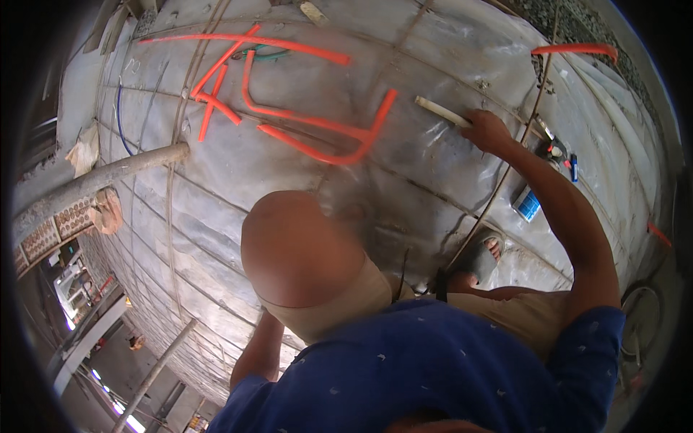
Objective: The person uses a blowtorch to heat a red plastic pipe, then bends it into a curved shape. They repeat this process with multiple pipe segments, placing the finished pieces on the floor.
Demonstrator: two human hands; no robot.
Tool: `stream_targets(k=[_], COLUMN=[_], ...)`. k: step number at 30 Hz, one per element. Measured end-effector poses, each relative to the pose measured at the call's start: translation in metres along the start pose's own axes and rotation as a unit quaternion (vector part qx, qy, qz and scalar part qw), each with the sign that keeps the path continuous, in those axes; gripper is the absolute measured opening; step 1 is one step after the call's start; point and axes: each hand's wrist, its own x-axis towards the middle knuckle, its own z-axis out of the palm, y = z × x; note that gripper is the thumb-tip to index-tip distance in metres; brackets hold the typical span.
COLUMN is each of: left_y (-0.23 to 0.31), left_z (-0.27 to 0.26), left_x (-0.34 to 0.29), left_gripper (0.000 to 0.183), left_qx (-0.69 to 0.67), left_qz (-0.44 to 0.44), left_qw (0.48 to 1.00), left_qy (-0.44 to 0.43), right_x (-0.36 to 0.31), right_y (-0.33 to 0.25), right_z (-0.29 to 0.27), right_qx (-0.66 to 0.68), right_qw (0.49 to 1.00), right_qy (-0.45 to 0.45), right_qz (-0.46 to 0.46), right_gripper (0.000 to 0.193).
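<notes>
the bare right hand [488, 132] has its fingers wrapped around one end of a pale, flat, narrow stick [439, 110], which juts out leftward over a grey, translucent plastic sheet [447, 169]. the left hand is hidden behind the bare bent knee [299, 238], with only the left forearm [261, 352] showing, so how its fingers stand cannot be told. just left of the stick's free end, a bright orange-red curved pipe [377, 124] rises at its right end, touching or overlapping an orange-red l-bent pipe [289, 115]; which of the two cannot be told. farther left and up lie more pieces, among them a long, nearly straight orange-red pipe [281, 42], with a thin green loop [273, 55] beside it. thin rusty metal bars [498, 196] cross the sheet in a grid. near the right forearm lie a blue and white cylindrical can [527, 205] and a small blue cylinder [574, 167]. beyond, at the upper right, is another orange-red pipe [577, 49], and at the far left a thick, round grey pole [108, 175] slants across the view
</notes>
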Motion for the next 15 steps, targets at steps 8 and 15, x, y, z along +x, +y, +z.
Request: stream_targets(k=[8, 15], left_y=[0.008, 0.035], left_z=[0.005, 0.023], left_x=[-0.009, 0.008], left_gripper=[0.032, 0.032], left_qx=[0.022, 0.024], left_qz=[0.006, 0.041], left_qw=[1.0, 0.999], left_qy=[0.0, -0.011], right_x=[0.0, 0.007], right_y=[-0.01, -0.003], right_z=[-0.015, -0.004], right_qx=[0.0, -0.032], right_qw=[1.0, 0.999], right_qy=[-0.011, 0.001], right_qz=[-0.014, -0.04], right_gripper=[0.036, 0.039])
